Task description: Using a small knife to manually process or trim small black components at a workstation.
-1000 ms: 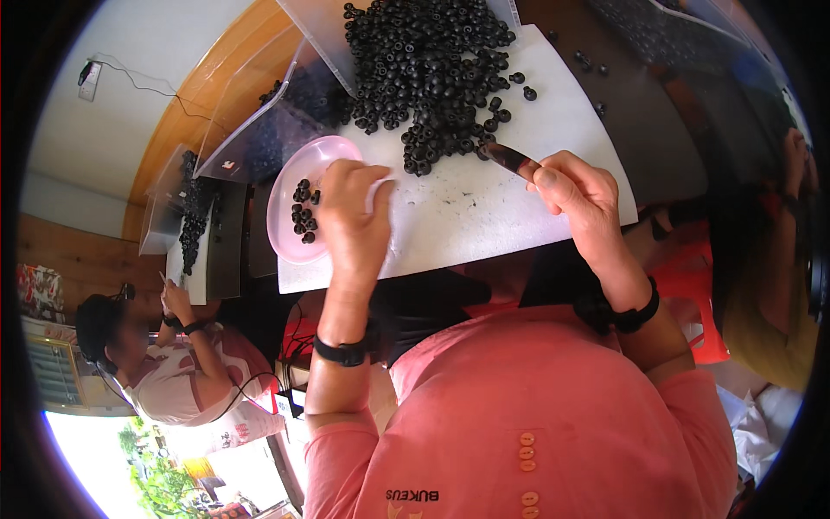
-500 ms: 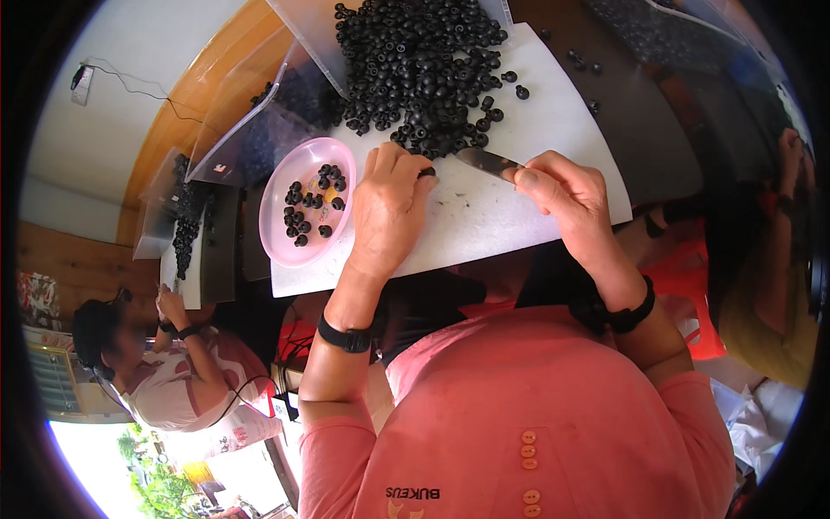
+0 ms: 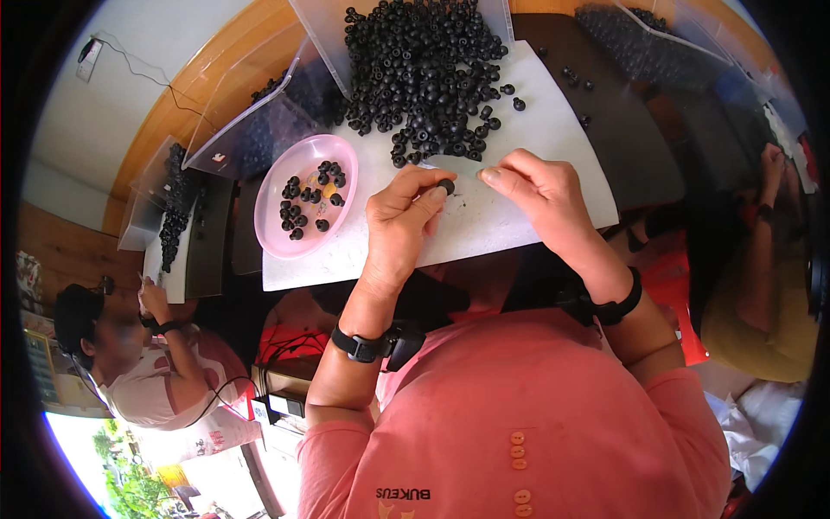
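Between the thumb and fingers of my left hand (image 3: 405, 214) is a small round black part (image 3: 446, 186). My right hand (image 3: 540, 192) pinches a knife (image 3: 456, 165), its pale, shiny blade pointing left toward that part, just above the white board (image 3: 553, 130). Beyond both hands a big heap of similar black parts (image 3: 424, 78) spills out of a clear plastic bin (image 3: 322, 39). Left of my left hand stands a pink oval dish (image 3: 275, 238) with several black parts in it. The knife's handle is hidden in my right hand.
More clear bins of black parts stand at left (image 3: 207, 147) and far right (image 3: 683, 39). A few loose parts lie on the dark table (image 3: 618, 130). A co-worker (image 3: 164, 355) sits at left; another person's arm (image 3: 769, 190) shows at right.
My left hand has turned, bringing the black part into clearer view between thumb and finger. The knife has tilted, so its blade now looks bright. The whole view has shifted slightly.
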Motion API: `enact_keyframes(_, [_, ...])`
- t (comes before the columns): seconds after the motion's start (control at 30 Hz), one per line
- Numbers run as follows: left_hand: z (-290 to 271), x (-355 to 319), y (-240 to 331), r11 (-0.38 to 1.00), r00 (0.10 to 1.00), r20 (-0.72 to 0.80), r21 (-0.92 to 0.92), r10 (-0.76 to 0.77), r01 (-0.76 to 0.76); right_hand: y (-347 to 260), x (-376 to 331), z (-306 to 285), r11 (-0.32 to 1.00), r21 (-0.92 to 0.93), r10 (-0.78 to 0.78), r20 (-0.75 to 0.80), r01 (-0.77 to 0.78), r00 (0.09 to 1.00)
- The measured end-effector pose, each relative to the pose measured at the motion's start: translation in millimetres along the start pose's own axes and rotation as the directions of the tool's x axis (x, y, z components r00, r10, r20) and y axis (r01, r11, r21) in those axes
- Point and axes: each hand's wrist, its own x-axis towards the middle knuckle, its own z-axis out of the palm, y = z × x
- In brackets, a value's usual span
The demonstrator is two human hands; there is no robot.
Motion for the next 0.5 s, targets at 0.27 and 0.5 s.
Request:
enact_keyframes(0.27, [12.4, 0.4, -5.2, 0.797, 0.985, 0.028, -0.583, -0.172, 0.156, -5.0, 6.9, 6.3, 0.978, -0.199, -0.067, 0.007, 0.067, 0.998])
enact_keyframes(0.5, [16.9, 3.3, -6.4, 0.743, 0.982, 0.047, -0.648, -0.181, 0.167, -3.1, 7.7, 8.9, 0.961, -0.267, -0.072, 0.002, 0.07, 0.997])
